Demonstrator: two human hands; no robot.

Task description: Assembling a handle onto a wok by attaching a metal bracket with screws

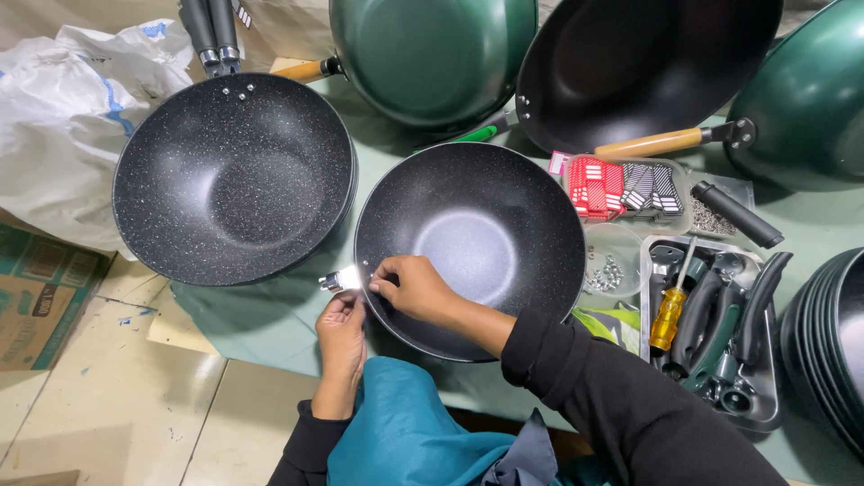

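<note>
So there's a black speckled wok (472, 247) sitting on a pale green cloth (270, 315), pretty much centre of the view, and both hands are busy at its near-left rim. The right hand (409, 286) reaches over the edge with fingertips pinched narrow right at the rim, where a small shiny metal bracket (340, 280) sticks out. The left hand (342, 337) comes up from below, fingers curled close around the underside of that bracket, touching it. Just left of this wok is another speckled black wok (234, 180), with a dark handle already on. Behind are green pans (432, 54), a couple with wooden handles. To the right there's a metal tray (760, 409) with dark handles and a yellow-handled screwdriver (669, 317) in it, and a clear cup of small screws (609, 270) just beside the wok. White sacking (63, 117) is piled at far left.
</note>
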